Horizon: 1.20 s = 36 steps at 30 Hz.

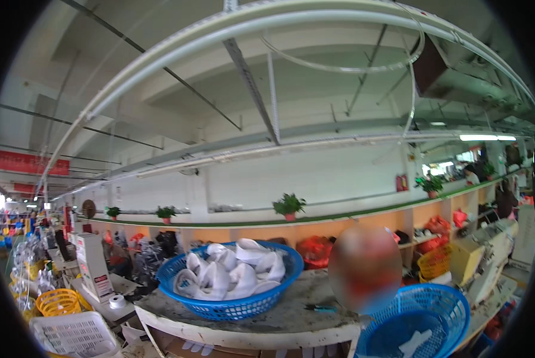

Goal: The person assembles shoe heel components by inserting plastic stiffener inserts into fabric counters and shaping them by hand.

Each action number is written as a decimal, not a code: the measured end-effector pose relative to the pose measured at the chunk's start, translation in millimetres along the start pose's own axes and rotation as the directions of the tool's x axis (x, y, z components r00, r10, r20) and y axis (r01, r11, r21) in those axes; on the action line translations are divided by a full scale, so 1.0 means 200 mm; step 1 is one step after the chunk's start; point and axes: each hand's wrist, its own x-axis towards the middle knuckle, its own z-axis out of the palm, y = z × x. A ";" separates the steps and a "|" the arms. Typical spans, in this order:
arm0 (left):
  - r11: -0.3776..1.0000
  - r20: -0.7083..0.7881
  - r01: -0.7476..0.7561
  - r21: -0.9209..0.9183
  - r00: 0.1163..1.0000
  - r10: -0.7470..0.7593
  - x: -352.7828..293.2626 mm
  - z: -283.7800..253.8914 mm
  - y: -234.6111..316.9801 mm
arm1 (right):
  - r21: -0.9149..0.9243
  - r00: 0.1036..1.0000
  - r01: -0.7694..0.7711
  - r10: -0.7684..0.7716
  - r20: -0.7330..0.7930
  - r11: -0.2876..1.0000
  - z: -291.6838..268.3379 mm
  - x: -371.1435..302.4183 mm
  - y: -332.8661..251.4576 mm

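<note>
Neither of my hands shows in the head view. A round blue plastic basket [220, 309] sits on a worn, stained workbench [294, 319] in front of me. Folded white pieces [242, 279], which look like shoe uppers, fill it. To the right of this basket lies a small hand tool with teal handles [322, 309], perhaps thread snips. A second blue basket [452, 310] stands lower at the bench's right end, with a flat white piece [415, 343] on its bottom. A blurred oval hides whatever is between the two baskets.
A white plastic crate [70, 328] and a yellow basket [58, 302] stand at the lower left, near a white spool [117, 302]. A cream machine [476, 256] is at the right. Behind the bench runs a shelf ledge [231, 225] with potted plants [289, 206].
</note>
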 end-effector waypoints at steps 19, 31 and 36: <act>0.942 -0.673 0.283 0.181 0.734 -0.091 -0.19 -0.12 -0.13 | 0.175 0.846 -0.126 0.014 0.532 0.977 -0.01 -0.14 -0.38; 0.983 -0.780 0.182 -0.037 0.609 -0.142 -0.49 -0.46 -0.17 | 0.241 0.745 -0.303 0.071 0.664 0.922 0.11 -0.19 -0.53; 0.870 -0.980 0.481 0.106 0.198 0.011 -0.51 -0.55 -0.20 | 0.032 0.437 -0.300 0.107 0.893 0.953 0.08 -0.21 -0.60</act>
